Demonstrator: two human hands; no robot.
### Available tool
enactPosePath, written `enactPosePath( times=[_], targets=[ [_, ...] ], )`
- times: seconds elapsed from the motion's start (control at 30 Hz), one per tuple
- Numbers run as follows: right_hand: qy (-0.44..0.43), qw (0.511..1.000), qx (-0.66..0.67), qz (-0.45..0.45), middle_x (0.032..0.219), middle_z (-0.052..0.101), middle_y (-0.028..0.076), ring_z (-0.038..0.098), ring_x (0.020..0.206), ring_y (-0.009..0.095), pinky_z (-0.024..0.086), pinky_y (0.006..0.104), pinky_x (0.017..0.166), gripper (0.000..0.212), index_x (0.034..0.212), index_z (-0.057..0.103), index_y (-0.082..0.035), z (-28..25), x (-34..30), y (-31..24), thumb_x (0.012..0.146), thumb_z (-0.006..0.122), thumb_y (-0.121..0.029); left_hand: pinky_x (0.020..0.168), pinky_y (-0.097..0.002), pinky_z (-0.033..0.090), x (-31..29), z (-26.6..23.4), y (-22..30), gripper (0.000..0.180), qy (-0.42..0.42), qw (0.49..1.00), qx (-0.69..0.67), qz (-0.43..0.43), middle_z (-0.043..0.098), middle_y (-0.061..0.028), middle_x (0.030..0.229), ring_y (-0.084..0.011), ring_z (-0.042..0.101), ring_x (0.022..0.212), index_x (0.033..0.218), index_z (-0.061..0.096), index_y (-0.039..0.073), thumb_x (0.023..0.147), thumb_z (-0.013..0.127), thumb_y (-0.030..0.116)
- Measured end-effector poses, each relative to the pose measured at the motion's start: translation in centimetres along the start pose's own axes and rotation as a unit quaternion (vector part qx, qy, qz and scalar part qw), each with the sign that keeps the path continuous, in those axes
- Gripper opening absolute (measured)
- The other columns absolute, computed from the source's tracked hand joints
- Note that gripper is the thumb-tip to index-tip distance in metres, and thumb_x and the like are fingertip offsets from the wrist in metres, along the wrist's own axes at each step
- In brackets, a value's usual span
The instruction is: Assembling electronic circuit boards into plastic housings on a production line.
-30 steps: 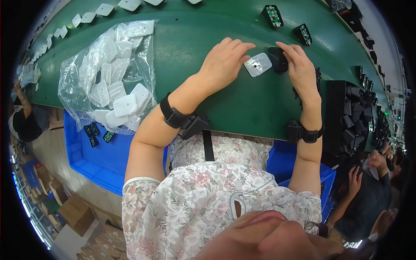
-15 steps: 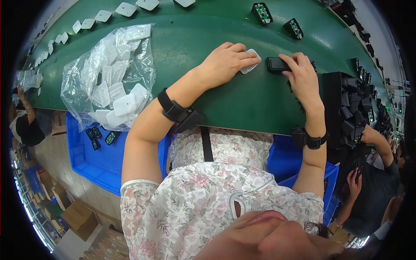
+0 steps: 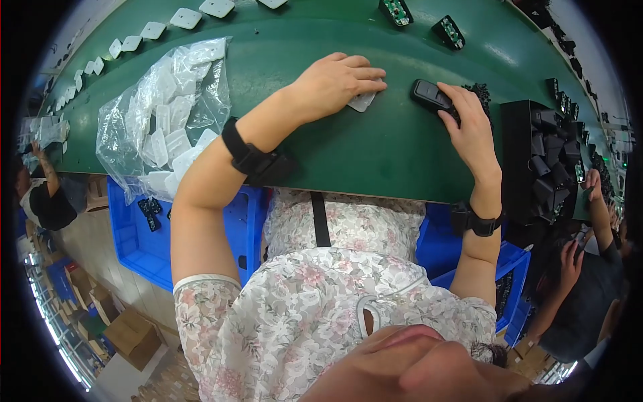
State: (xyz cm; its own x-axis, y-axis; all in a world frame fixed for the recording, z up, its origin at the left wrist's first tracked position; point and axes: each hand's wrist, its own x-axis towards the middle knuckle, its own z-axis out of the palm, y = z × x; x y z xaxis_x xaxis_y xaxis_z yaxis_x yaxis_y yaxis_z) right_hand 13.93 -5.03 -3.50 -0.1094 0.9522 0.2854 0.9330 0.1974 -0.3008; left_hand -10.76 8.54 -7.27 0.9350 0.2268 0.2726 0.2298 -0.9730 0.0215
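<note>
A thin white plastic plate (image 3: pixel 362 102) lies mostly hidden under my left hand (image 3: pixel 338 84), whose closed fingers bend over it on the green table. To the right, my right hand (image 3: pixel 470 124) grips the right end of a black rounded box-shaped housing (image 3: pixel 429 94) between thumb and fingers. The housing sits at a slant just above or on the tabletop; I cannot tell which. Beside the right hand lies a heap of small black parts (image 3: pixel 479 94), partly covered by it. The plate and the housing are apart.
At the left, a clear plastic bag (image 3: pixel 218 94) spills white plates. More white plates (image 3: pixel 185 18) line the far edge. Two black housings with green circuit boards (image 3: pixel 449 32) stand at the back. A black box of housings (image 3: pixel 516 154) is at right; a blue bin (image 3: pixel 144 244) sits below the table.
My left hand has drawn the white plate left, covering more of it. The black housing has tilted in my right hand. A co-worker's hand at the far right has moved.
</note>
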Motion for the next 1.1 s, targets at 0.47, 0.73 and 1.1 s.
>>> enactPosePath(
  times=[0.47,0.73,1.1],
  targets=[
    [0.13,0.958,0.246,0.064,0.113,0.06,0.015,0.058,0.104,0.029,0.046,0.0346,0.09,0.039,0.118,0.059,-0.003,2.8,1.0,-3.4,0.079,0.064,0.0,0.088,-0.0368,0.043,-2.0,0.9,2.8,0.043,0.121,0.977,-0.039,-0.171,0.054,-0.0073,0.109,-0.024,0.05,0.108,0.112,0.056,0.005,0.074,0.07,0.018],
    [0.069,0.972,0.224,0.019,0.119,0.058,0.013,0.056,0.111,0.024,0.043,0.0327,0.097,0.043,0.122,0.057,-0.003,2.5,2.4,-4.0,0.079,0.06,0.005,0.1,-0.0395,0.039,-3.1,-0.5,2.5,0.052,0.198,0.94,-0.205,-0.185,0.051,-0.0091,0.133,-0.0285,0.047,0.122,0.13,0.048,0.007,0.08,0.054,-0.006],
    [0.015,0.982,0.188,-0.026,0.118,0.059,0.013,0.056,0.11,0.028,0.043,0.0337,0.095,0.042,0.12,0.058,-0.004,2.7,3.1,-4.7,0.079,0.059,0.005,0.1,-0.0384,0.037,-3.2,0.1,3.3,0.058,0.178,0.945,-0.203,-0.187,0.05,-0.0044,0.136,-0.0245,0.044,0.128,0.132,0.049,0.012,0.079,0.045,-0.011]
  ],
)
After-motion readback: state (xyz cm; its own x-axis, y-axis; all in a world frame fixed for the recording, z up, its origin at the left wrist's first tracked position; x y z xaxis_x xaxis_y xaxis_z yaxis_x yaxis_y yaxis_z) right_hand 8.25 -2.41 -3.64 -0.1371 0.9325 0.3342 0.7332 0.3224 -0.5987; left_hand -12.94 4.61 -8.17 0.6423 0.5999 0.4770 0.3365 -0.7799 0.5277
